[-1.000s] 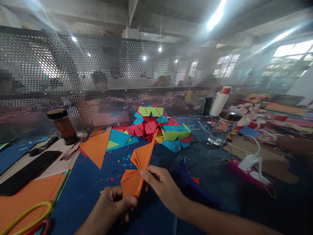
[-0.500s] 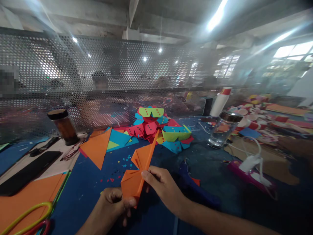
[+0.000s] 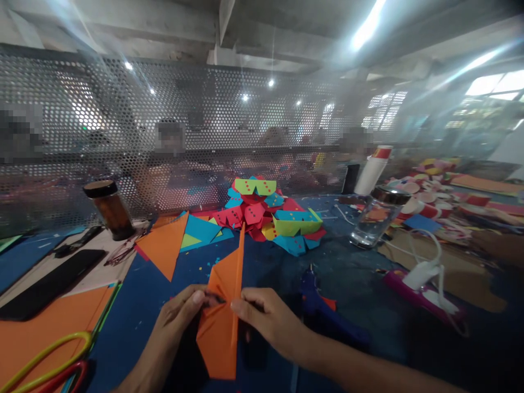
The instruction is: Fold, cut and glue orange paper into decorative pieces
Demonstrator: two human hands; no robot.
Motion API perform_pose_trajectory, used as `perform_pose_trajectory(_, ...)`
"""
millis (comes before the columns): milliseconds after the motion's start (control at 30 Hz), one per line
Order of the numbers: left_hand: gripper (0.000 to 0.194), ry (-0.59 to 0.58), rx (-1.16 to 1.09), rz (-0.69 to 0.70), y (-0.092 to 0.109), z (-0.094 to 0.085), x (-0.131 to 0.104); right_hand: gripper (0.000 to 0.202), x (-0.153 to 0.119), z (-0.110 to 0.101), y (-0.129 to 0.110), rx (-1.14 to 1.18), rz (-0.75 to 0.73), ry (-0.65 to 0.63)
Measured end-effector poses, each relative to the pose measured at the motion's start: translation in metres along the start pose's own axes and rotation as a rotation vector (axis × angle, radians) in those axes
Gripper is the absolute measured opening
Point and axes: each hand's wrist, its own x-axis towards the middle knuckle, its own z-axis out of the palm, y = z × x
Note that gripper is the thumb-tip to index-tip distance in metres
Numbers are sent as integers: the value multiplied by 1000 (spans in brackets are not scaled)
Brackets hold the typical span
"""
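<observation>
A folded piece of orange paper point(image 3: 221, 346) stood nearly upright above the dark blue tabletop point(image 3: 282, 273), between the two hands. It was matte and stiff, tapering to a narrow point at the top, with a straight folded strip down its right edge and creases fanning from a notch in its left side. The right hand point(image 3: 272, 322) pinched that strip about midway, thumb on the near face. The left hand point(image 3: 176, 316) was at the notch, a fingertip inside it; whether those fingers were gripping the paper, I could not tell. Beyond the paper's tip lay a heap of angular paper masks point(image 3: 256, 210), speckled with small dots, and right of the hands a smooth blue tool point(image 3: 327, 319) with a curved body
</observation>
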Motion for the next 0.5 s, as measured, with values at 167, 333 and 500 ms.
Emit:
perform_pose_trajectory(167, 51, -57, -188, -125, -7, 7, 4, 43, -6, 8, 5, -97, 90, -176)
perform_pose_trajectory(333, 47, -61, -261, -285, 2, 16, -3, 40, -7, 11, 8, -217, 80, -232)
perform_pose_trajectory(500, 41, -13, -338, -348, 5, 19, -6, 35, -8, 15, 9, -251, 60, -247)
